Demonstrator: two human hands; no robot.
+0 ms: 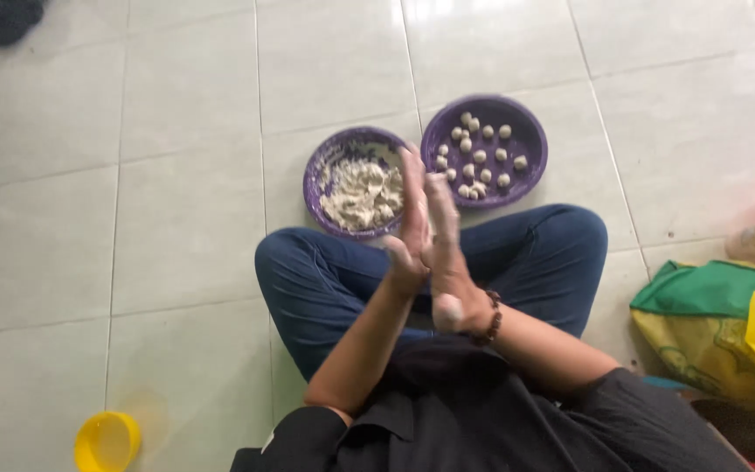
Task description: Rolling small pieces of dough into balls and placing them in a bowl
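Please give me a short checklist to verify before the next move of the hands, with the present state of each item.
1. Left hand and right hand pressed palm to palm: ok.
2. A piece of dough between the palms: cannot tell, palms hide it.
3. Purple round bowl with pale loose dough within reach, in front of the knees: ok.
4. Purple round bowl with small dough balls has bare room for another ball: ok, its right part is free.
5. Both bowls stand flat on the white tiled floor: ok.
6. Yellow round plastic cup apart from the hands: ok.
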